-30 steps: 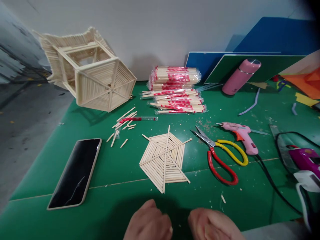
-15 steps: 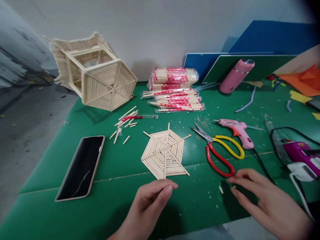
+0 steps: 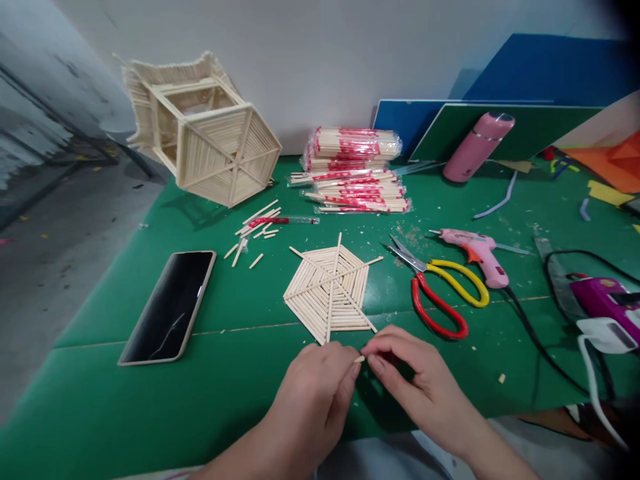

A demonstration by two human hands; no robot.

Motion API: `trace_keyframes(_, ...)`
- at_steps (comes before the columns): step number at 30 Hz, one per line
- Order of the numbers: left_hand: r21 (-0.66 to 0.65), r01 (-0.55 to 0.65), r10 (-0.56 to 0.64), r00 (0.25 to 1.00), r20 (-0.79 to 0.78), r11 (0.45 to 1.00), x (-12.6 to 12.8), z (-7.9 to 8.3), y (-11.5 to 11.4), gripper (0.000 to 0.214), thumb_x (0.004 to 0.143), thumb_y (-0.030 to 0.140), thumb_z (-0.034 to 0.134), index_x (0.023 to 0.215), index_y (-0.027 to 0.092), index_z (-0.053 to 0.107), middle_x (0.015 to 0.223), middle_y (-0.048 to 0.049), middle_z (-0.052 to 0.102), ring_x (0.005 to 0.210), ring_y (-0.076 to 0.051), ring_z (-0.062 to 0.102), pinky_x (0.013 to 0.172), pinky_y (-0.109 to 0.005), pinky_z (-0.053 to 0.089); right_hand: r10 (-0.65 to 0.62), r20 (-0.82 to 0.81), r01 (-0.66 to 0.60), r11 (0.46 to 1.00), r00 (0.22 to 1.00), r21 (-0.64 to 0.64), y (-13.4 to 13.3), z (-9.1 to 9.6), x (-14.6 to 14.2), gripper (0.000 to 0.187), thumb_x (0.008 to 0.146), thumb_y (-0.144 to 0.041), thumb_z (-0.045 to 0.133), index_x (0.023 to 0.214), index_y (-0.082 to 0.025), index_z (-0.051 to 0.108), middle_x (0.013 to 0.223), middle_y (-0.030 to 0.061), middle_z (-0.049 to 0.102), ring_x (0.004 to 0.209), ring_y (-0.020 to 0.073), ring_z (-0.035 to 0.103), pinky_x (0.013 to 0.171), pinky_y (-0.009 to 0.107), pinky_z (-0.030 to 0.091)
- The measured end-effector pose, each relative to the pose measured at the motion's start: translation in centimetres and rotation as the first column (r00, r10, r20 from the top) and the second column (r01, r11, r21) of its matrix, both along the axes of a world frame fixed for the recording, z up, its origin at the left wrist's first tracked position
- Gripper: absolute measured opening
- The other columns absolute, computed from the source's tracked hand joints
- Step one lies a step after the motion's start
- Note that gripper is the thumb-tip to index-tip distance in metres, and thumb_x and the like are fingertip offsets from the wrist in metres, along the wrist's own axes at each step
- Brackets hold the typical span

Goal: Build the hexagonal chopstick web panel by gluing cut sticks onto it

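Note:
My left hand (image 3: 315, 390) and my right hand (image 3: 410, 380) meet at the table's front edge, fingertips pinched together on a short bit of wooden stick (image 3: 359, 359). Just beyond them lies a flat hexagonal panel of glued sticks (image 3: 330, 293) on the green table (image 3: 225, 313). A larger hexagonal stick frame (image 3: 210, 137) stands tipped at the back left. Loose stick offcuts (image 3: 255, 233) lie between the two.
A phone (image 3: 170, 307) lies screen-up at the left. Packs of chopsticks (image 3: 353, 170) are stacked at the back. Red-and-yellow scissors (image 3: 440, 293), a pink glue gun (image 3: 475, 253) with its cord, a pink flask (image 3: 477, 147) and a purple device (image 3: 603, 307) sit to the right.
Both hands rose from the bottom edge; the right reached out near the scissors, then came back in. Now both hands pinch a small stick piece in front of the panel.

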State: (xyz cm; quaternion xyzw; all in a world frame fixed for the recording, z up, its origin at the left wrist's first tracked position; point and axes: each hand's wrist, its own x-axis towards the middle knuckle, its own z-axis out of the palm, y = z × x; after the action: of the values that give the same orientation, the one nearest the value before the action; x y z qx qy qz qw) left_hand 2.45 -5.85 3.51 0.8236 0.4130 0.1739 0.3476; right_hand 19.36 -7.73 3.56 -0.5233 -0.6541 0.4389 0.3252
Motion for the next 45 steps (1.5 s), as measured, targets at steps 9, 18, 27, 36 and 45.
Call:
trace_keyframes(9,0.134,0.047,-0.036,0.996,-0.076,0.990,-0.1,-1.2,-0.6,0.024,0.086,0.018,0.030,0.071,0.019,0.048,0.063,-0.0009,0.050,0.057,-0.014,0.044,0.054,-0.026,0.030,0.029,0.067,-0.037,0.993,0.997,0.115,-0.7,-1.6,-0.3,0.012,0.085,-0.018,0.040,0.081,-0.019,0.052,0.075,0.0014,0.052,0.068,0.0123,0.049,0.060,0.023,0.038)
trace_keyframes(18,0.543,-0.019,0.016,1.000,0.010,0.840,0.0,-3.0,-1.2,0.018,0.081,0.016,0.033,0.086,0.016,0.050,0.053,0.0024,0.040,0.047,-0.012,0.032,0.048,-0.027,0.020,-0.054,-0.024,0.056,0.996,0.998,0.067,-1.9,-2.5,-1.0,0.012,0.086,-0.020,0.038,0.077,-0.020,0.046,0.070,-0.0017,0.045,0.059,0.0096,0.044,0.053,0.019,0.037)
trace_keyframes(27,0.569,0.038,-0.015,0.999,-0.045,0.821,-0.9,-2.3,-1.0,0.016,0.079,0.011,0.034,0.080,0.016,0.050,0.054,0.0016,0.043,0.049,-0.012,0.035,0.050,-0.027,0.024,-0.071,-0.042,0.069,0.997,0.997,-0.028,-1.7,-2.1,-1.1,0.019,0.088,-0.027,0.037,0.076,-0.019,0.050,0.067,-0.0018,0.047,0.058,0.0097,0.046,0.053,0.018,0.039)
trace_keyframes(36,0.597,0.162,-0.105,0.986,-0.129,0.785,-1.3,-3.4,-0.7,0.044,0.083,0.014,0.030,0.126,0.003,0.026,0.074,-0.0049,0.058,0.060,-0.017,0.049,0.061,-0.032,0.039,0.073,0.288,-0.134,0.971,0.955,0.197,-1.3,-2.4,0.1,0.015,0.083,-0.019,0.046,0.096,-0.021,0.053,0.088,0.0051,0.054,0.080,0.0163,0.051,0.069,0.029,0.043)
trace_keyframes(45,0.432,0.297,-0.237,0.953,-0.189,0.851,-1.6,-2.3,0.6,0.042,0.083,0.012,0.033,0.125,0.008,0.032,0.079,-0.0062,0.059,0.065,-0.017,0.051,0.066,-0.034,0.040,0.149,0.465,-0.275,0.937,0.873,0.215,-0.1,-2.6,1.3,0.015,0.085,-0.020,0.043,0.090,-0.019,0.057,0.084,0.0043,0.058,0.074,0.0148,0.051,0.063,0.027,0.042)
